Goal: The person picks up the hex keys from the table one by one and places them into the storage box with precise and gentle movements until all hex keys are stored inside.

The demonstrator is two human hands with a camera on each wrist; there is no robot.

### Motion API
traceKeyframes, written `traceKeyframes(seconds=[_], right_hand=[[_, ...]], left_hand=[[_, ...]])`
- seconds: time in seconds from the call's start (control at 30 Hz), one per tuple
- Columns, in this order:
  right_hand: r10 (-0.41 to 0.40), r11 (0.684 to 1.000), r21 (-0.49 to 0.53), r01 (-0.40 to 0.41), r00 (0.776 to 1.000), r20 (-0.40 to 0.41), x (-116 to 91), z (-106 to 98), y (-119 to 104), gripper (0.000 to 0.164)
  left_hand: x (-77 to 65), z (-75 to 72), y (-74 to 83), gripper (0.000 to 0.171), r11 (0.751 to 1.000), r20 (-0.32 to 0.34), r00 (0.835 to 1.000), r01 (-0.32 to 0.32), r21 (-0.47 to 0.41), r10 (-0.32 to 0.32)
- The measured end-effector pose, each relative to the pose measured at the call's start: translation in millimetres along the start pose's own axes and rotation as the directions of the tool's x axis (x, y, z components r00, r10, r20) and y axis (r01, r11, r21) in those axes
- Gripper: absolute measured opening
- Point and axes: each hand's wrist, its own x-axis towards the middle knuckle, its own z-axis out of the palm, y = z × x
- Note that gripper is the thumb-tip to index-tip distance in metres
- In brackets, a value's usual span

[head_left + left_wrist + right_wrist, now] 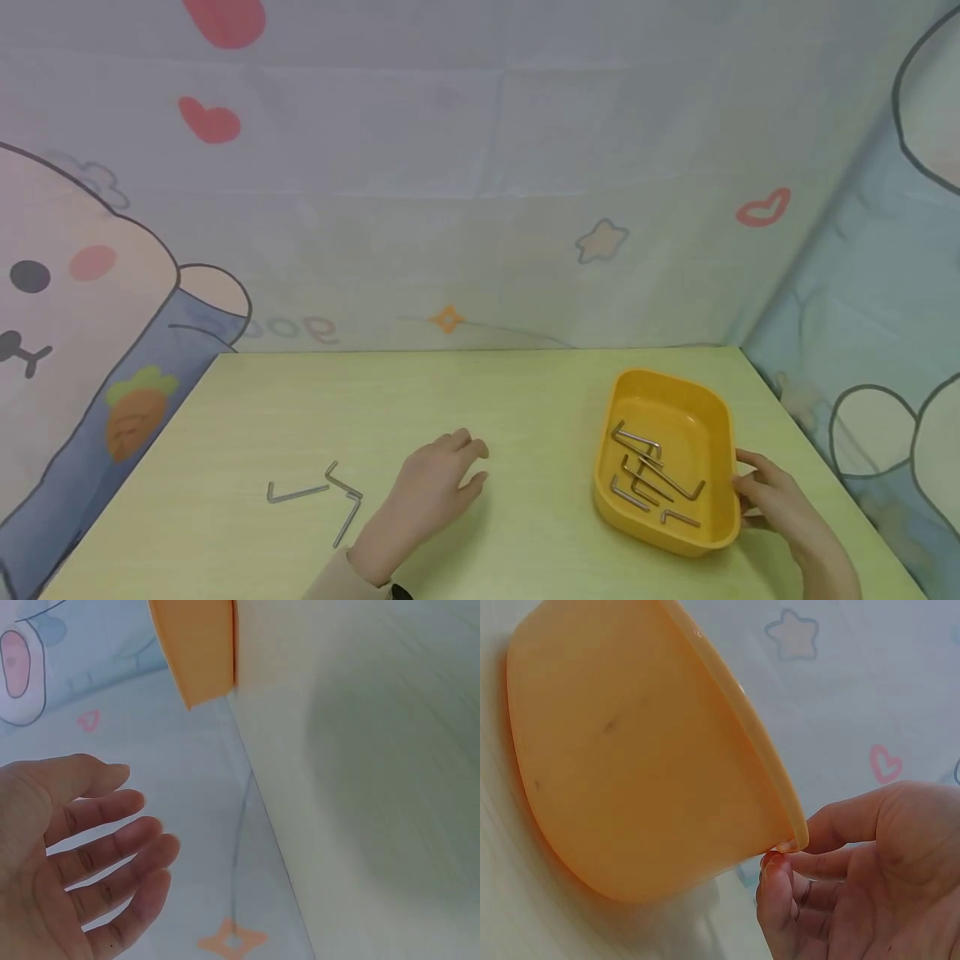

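My right hand (776, 504) pinches the right rim of a yellow plastic tray (656, 534), thumb at the rim and fingertips beneath it in the right wrist view. Inside lie several silver L-shaped hex keys (628, 493), some crossing one another. My left hand (431, 487) hovers above the middle of the table, palm turned toward the tray, with loosely bent, spread fingers and nothing in them. Left of it, one hex key (298, 495) lies by itself on the table. Two more, an upper hex key (345, 482) and a lower hex key (347, 521), meet at their ends.
The pale wooden table (517, 417) ends at the back against a printed cloth (420, 167) with hearts and stars. Another cloth panel (885, 317) borders the right side, near my right hand. A printed bear (90, 333) covers the left side.
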Motion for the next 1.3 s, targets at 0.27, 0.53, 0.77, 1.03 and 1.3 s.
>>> traceKeyframes(seconds=[0.27, 0.53, 0.77, 1.03, 1.3], right_hand=[[0.012, 1.000, -0.004, -0.012, 1.000, 0.002, -1, -1, 0, 0.058], [0.008, 1.000, -0.007, -0.008, 1.000, -0.001, 1, -2, 3, 0.058], [0.014, 1.000, -0.006, -0.014, 1.000, 0.006, 2, -3, 5, 0.059], [0.013, 1.000, -0.006, -0.013, 1.000, 0.009, 1, -1, 3, 0.059], [0.010, 1.000, -0.014, -0.010, 1.000, 0.008, 1, -1, 1, 0.059]], left_hand=[[-17.7, -11.1, -8.6, 0.019, 0.996, -0.043, 0.995, 0.088, 0.019, -0.087], [-36.7, -16.3, -19.2, 0.018, 0.985, -0.076, 0.984, 0.165, 0.043, -0.162], [-51.7, -20.5, -28.0, 0.019, 0.979, -0.100, 0.979, 0.188, 0.077, -0.180], [-68.5, -22.5, -41.8, 0.019, 0.962, -0.026, 0.967, 0.257, 0.097, -0.255], [-79.4, -20.5, -57.0, 0.020, 0.950, 0.036, 0.958, 0.277, 0.146, -0.285]])
